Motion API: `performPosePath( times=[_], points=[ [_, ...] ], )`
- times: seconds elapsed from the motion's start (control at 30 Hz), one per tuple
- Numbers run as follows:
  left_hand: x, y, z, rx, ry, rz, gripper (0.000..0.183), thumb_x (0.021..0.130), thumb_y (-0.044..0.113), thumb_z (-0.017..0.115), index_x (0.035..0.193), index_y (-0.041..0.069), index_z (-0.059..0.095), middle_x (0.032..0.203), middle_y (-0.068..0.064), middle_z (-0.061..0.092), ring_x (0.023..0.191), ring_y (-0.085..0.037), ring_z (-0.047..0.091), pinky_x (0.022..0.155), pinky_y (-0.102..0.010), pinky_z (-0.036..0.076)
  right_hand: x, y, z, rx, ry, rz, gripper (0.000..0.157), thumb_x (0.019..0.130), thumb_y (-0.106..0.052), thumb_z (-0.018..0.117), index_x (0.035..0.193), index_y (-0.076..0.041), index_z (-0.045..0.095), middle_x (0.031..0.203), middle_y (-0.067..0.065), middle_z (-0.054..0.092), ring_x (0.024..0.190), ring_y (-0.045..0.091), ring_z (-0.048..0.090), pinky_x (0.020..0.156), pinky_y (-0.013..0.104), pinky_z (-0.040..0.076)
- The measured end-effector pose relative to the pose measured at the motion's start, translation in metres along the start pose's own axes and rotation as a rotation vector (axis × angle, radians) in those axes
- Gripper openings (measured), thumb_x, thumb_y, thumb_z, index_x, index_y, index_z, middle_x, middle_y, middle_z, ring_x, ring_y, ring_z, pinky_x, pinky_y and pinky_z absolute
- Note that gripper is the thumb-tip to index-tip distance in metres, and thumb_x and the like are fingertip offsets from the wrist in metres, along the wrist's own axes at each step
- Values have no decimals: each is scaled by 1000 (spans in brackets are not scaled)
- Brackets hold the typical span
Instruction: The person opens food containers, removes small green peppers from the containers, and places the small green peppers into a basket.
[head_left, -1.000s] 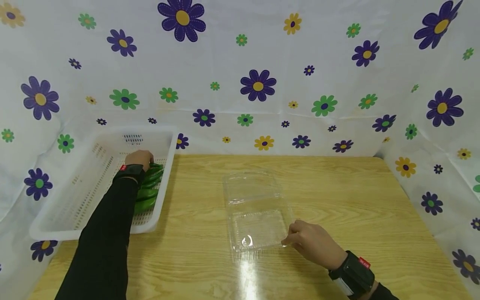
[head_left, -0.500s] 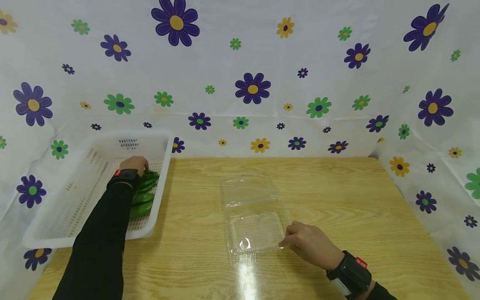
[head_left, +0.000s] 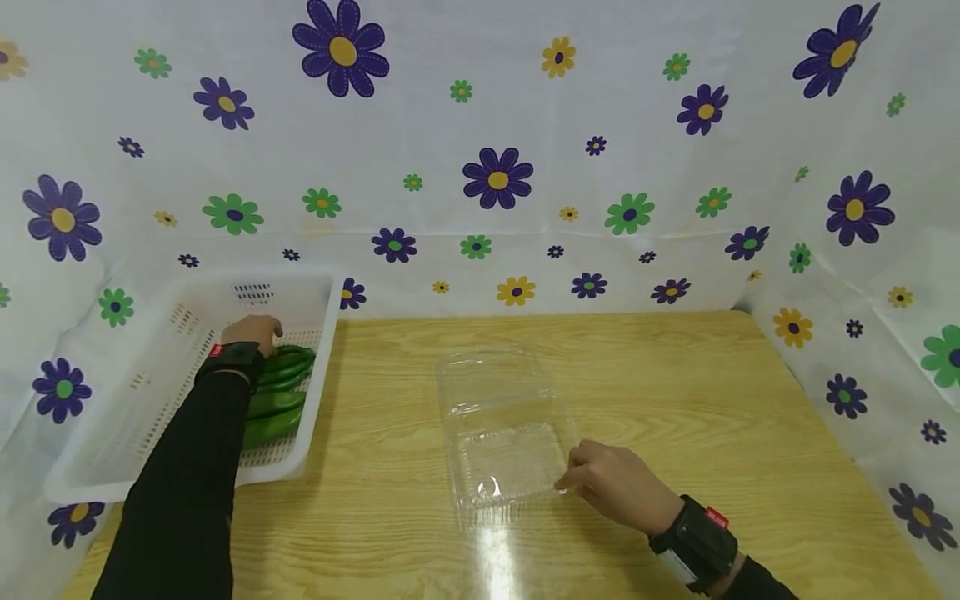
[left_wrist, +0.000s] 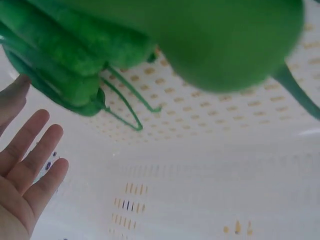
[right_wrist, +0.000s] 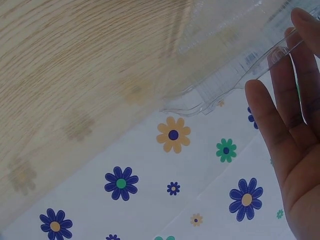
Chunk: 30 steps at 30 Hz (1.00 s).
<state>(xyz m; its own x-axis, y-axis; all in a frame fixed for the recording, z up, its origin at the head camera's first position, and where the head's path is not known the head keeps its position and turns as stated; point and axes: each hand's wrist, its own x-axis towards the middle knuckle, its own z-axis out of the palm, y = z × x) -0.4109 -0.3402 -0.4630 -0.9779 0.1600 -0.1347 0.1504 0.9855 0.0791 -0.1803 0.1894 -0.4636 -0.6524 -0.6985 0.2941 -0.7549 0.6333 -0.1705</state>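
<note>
Closest to the camera, at about 5 o'clock, the right hand (head_left: 618,487) sits on the table (head_left: 712,400) with its fingertips (right_wrist: 280,55) touching the near right corner of the clear box (head_left: 506,433). The fingers look pretty straight in the right wrist view, nothing curled round the edge, so it's more steadying than gripping. The box lies open and flat in the middle of the table, lid half pointing to 12 o'clock, nothing in it, with a glare spot on the near edge.

Over at 9 to 10 o'clock, the left hand (head_left: 253,331) is down inside the white basket (head_left: 112,433), right at the far end of the peppers (head_left: 273,392). The left wrist view shows the fingers (left_wrist: 30,155) spread and loose, holding nothing, with the green peppers (left_wrist: 100,45) just beside them, stems pointing toward the basket wall. The black sleeve (head_left: 191,483) blocks part of the pepper pile in the head view, so I can't count them.

Further back, the flowered cloth (head_left: 495,175) wraps round the table from 9 through 12 to 3 o'clock.
</note>
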Motion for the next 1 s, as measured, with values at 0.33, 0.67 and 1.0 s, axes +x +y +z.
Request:
performPosePath(
  times=[0.33,0.67,1.0],
  points=[
    [-14,-8,-7,-13,58,-14,43,85,20,64,117,-7,57,103,-28,64,82,-40,62,70,-55,51,2,-1,1,-14,-32,2,23,67,-4,81,85,-16,76,73,-5,56,67,3,50,55,11,43],
    [-37,19,-28,-59,98,80,54,86,33,62,129,2,51,114,-28,61,99,-42,59,78,-55,49,7,-4,-1,-10,-76,25,24,69,-5,80,91,-14,74,81,-2,63,75,10,58,62,17,50],
    [-82,89,-59,-109,137,219,61,88,37,63,139,9,44,133,-26,48,117,-43,50,91,-58,45,3,-8,-6,-14,-69,7,23,70,-8,80,92,-13,74,85,-1,64,77,12,60,63,19,51]
  ],
)
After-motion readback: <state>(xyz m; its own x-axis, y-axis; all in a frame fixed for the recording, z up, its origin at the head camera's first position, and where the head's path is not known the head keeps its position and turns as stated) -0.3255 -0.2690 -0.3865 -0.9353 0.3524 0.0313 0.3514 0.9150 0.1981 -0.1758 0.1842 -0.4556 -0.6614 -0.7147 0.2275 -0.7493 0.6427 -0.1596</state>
